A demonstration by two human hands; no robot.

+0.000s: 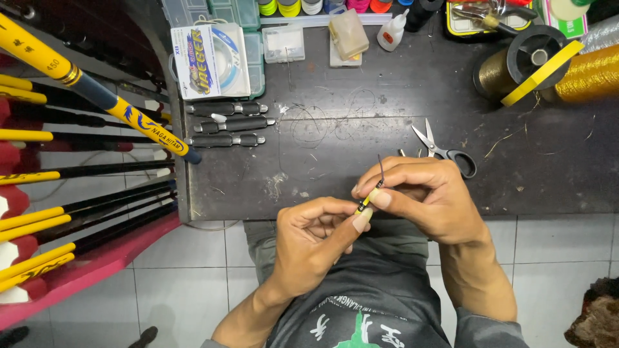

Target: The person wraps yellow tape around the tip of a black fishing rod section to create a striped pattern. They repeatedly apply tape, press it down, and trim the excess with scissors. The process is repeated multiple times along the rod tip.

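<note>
My left hand (309,241) and my right hand (422,193) meet at the near edge of a dark worktable (400,116). Between their fingertips they pinch a thin yellow-and-black rod piece (366,202). A short dark thread or wire (380,169) sticks up from its far end. The left thumb and forefinger hold the lower end, the right fingers hold the upper end. Both hands hover just over the table's edge, above my lap.
Black-handled scissors (445,149) lie just beyond my right hand. Three dark rod sections (227,124) lie at the table's left, below a line spool pack (209,61). Gold thread spools (590,74), a tape roll (538,61) and small boxes sit at the back. Yellow-and-black rods (77,193) rest on a rack at left.
</note>
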